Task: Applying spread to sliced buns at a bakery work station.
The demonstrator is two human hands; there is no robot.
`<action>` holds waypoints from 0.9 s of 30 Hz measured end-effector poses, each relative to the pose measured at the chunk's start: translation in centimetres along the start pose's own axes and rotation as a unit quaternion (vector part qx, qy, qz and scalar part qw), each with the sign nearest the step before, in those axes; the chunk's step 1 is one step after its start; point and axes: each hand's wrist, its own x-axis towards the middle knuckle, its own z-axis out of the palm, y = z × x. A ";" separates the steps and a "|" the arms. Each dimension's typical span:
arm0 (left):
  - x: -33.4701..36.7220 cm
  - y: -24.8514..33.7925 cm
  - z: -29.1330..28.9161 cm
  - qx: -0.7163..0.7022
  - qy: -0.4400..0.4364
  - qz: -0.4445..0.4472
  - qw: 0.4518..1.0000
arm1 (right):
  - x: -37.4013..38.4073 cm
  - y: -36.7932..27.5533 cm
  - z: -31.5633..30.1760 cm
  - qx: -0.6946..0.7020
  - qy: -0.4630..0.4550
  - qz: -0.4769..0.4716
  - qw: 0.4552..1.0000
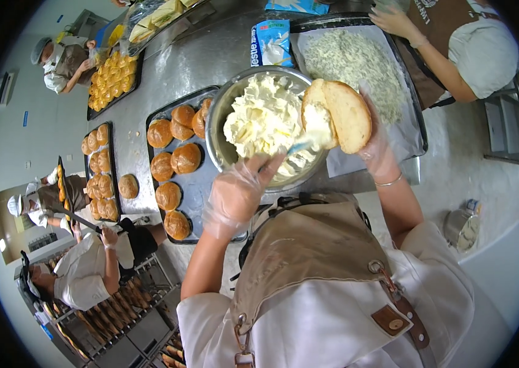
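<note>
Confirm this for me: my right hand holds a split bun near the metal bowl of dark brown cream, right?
Not quite: the cream is pale yellowish white, not dark brown, as the head view shows. Your right hand does hold a split bun near the metal bowl.

cream [259, 116] in bowl [223, 152]; buns [186, 158] leftward
</note>
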 end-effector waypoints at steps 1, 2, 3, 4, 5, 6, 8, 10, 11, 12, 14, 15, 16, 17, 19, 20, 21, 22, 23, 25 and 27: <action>-0.9 0.0 -0.6 -0.037 -0.017 -0.017 0.999 | 0.1 0.1 0.3 0.004 -0.007 0.001 1.000; -1.6 -0.2 -0.9 -0.030 -0.012 -0.028 0.999 | -0.1 -0.1 0.0 -0.080 0.039 0.065 0.994; -2.3 -0.4 -1.1 -0.092 0.002 -0.025 0.995 | -0.4 -0.3 -0.5 -0.165 0.083 0.125 0.975; -3.3 -0.5 -1.8 -0.148 0.020 -0.027 0.988 | -2.1 0.9 -2.5 -0.189 0.113 0.117 0.968; -3.9 -0.2 -3.1 -0.192 -0.014 -0.055 0.980 | -3.9 2.0 -3.7 -0.211 0.142 0.109 0.961; -4.8 -0.5 -2.8 -0.200 -0.042 -0.079 0.976 | -3.1 1.1 -1.0 -0.454 0.010 0.047 0.890; -6.9 -1.1 -2.1 -0.182 -0.033 -0.052 0.981 | 1.6 -1.2 7.9 -0.627 -0.202 -0.026 0.752; -8.2 -0.3 -3.1 -0.207 0.011 -0.025 0.978 | -1.2 -1.3 9.0 -0.657 -0.164 -0.033 0.735; -8.6 0.4 -3.8 -0.216 0.022 -0.032 0.976 | -2.5 -1.5 8.7 -0.556 -0.110 0.074 0.821; -9.4 1.1 -4.4 -0.270 0.070 -0.008 0.960 | -5.5 -1.6 6.4 -0.413 0.011 0.163 0.896; -10.8 1.8 -4.5 -0.315 0.090 -0.009 0.945 | -7.1 -1.3 5.6 -0.245 0.108 0.257 0.929; -11.7 2.0 -4.7 -0.306 0.100 -0.020 0.946 | -6.6 -1.9 6.5 -0.412 0.043 0.263 0.871; -12.3 2.3 -4.8 -0.316 0.109 -0.025 0.942 | -6.5 -2.5 7.2 -0.566 -0.018 0.254 0.784; -12.8 2.7 -5.1 -0.325 0.120 -0.028 0.938 | -7.5 -2.3 6.0 -0.564 -0.030 0.248 0.787; -13.7 3.2 -5.2 -0.329 0.122 -0.037 0.936 | -10.3 -1.2 1.8 -0.701 -0.047 0.008 0.712; -14.0 3.5 -5.2 -0.337 0.118 -0.043 0.933 | -10.6 -0.9 1.0 -0.700 -0.051 0.003 0.712; -14.2 3.7 -5.1 -0.333 0.138 -0.037 0.932 | -10.8 -0.5 0.1 -0.506 0.031 0.136 0.851; -14.5 3.8 -4.8 -0.330 0.143 -0.036 0.932 | -11.2 -0.2 -0.4 -0.273 0.108 0.261 0.920; -14.7 4.0 -4.7 -0.332 0.153 -0.032 0.930 | -12.1 0.0 -0.6 -0.615 -0.027 0.126 0.778; -15.1 4.3 -4.7 -0.332 0.166 -0.032 0.928 | -11.7 0.1 -1.3 -0.607 -0.028 0.122 0.785; -15.9 4.6 -4.6 -0.335 0.183 -0.040 0.924 | -11.1 0.7 -1.3 -0.589 -0.027 0.122 0.799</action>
